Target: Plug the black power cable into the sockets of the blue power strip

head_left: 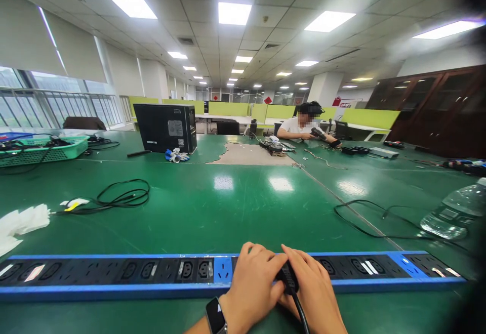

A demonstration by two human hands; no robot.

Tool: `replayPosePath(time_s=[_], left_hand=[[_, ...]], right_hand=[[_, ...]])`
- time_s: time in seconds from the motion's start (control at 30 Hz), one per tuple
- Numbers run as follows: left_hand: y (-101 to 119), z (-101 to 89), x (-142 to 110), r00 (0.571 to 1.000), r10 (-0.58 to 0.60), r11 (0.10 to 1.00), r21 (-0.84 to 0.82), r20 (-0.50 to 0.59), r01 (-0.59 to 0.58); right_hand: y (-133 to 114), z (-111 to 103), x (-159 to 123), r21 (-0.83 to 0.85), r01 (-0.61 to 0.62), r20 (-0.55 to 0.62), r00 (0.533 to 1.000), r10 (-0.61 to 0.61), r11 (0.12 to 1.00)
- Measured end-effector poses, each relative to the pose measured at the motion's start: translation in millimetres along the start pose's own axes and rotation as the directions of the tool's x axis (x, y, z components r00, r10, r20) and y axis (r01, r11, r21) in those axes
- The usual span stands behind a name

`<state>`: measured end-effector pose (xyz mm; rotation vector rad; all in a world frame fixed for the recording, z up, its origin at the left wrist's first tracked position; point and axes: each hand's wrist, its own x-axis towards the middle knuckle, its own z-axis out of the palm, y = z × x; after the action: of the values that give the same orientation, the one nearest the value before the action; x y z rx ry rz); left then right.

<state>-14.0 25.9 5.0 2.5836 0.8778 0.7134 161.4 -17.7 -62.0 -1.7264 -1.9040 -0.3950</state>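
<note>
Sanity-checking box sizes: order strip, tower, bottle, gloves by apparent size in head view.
1. Strip
2. Tower and bottle: too close to rank; bottle is nearer the camera and cut off at the edge
3. Gloves

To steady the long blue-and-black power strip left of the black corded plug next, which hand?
Likely the left hand: it's beside the blue square socket on the strip; the right hand is across the plug, which both seem to touch.
</note>
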Motion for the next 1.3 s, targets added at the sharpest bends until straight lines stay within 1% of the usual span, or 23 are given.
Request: replayPosePath(time_s=[0.13,0.27,0.33,0.37,0.43,0.47,0.5,0.53,0.6,0.63,0.67,0.73,0.83,0.93,1.03,1.1,1.17,1.23,1.3], left_hand=[[-2,8.1,4,0.999,-0.04,0.999,-0.009,-0.019,0.04],[-4,14.3,3,0.997,-0.033,0.999,-0.041,-0.064,0.03],[-1,12.6,4,0.995,-0.02,0.998,-0.058,-0.096,0.014],[1,9.0,4,0.992,-0.011,0.997,-0.077,-0.129,0.001],[6,-5.4,7,0.967,0.01,0.991,-0.126,-0.253,-0.043],[8,-16.1,9,0.941,0.013,0.987,-0.148,-0.337,-0.067],[8,-28.3,10,0.903,0.01,0.983,-0.16,-0.429,-0.086],[6,-41.4,11,0.867,0.001,0.982,-0.163,-0.498,-0.094],[-4,-65.8,7,0.805,-0.052,0.982,-0.176,-0.591,-0.065],[-12,-75.2,3,0.797,-0.077,0.982,-0.182,-0.599,-0.042],[-22,-81.9,-4,0.792,-0.103,0.983,-0.186,-0.602,-0.013],[-41,-86.9,-22,0.805,-0.166,0.979,-0.192,-0.57,0.066],[-64,-78.9,-51,0.863,-0.258,0.961,-0.211,-0.435,0.181],[-70,-67.1,-68,0.908,-0.3,0.948,-0.198,-0.291,0.25],[-68,-61.9,-73,0.939,-0.277,0.956,-0.158,-0.202,0.248],[-66,-62.1,-73,0.952,-0.256,0.962,-0.137,-0.169,0.235],[-65,-63.0,-72,0.96,-0.229,0.971,-0.111,-0.162,0.213],[-64,-63.3,-73,0.968,-0.179,0.983,-0.077,-0.174,0.168],[-64,-62.9,-74,0.975,-0.121,0.992,-0.05,-0.186,0.113]], right_hand=[[-2,-2,1,0.013,-0.002,0.015,1.0,0.002,1.0],[-5,-6,3,0.035,-0.006,0.036,0.999,0.004,0.999],[-6,-8,4,0.038,-0.005,0.037,0.999,0.003,0.999],[-7,-9,4,0.036,-0.007,0.034,0.999,0.006,0.999],[-9,-11,5,0.03,-0.015,0.029,0.999,0.015,0.999],[-9,-11,5,0.027,-0.019,0.029,0.999,0.018,0.999],[-10,-12,6,0.026,-0.021,0.032,0.999,0.02,0.999],[-10,-13,6,0.025,-0.023,0.036,0.999,0.023,0.999],[-11,-13,6,0.025,-0.031,0.043,0.999,0.03,0.999],[-11,-12,6,0.025,-0.037,0.045,0.998,0.035,0.999],[-11,-12,6,0.025,-0.042,0.045,0.998,0.041,0.999],[-10,-10,5,0.027,-0.05,0.04,0.998,0.049,0.998],[-10,-8,4,0.034,-0.055,0.029,0.998,0.054,0.998],[-10,-8,4,0.033,-0.057,0.028,0.998,0.056,0.998],[-10,-9,4,0.022,-0.055,0.033,0.998,0.054,0.998],[-9,-9,5,0.016,-0.045,0.032,0.998,0.044,0.999],[-7,-9,5,0.015,-0.035,0.029,0.999,0.035,0.999],[-8,-10,6,0.026,-0.018,0.019,1.0,0.018,0.999],[-15,-13,8,0.062,0.024,-0.002,1.0,-0.024,0.998]])
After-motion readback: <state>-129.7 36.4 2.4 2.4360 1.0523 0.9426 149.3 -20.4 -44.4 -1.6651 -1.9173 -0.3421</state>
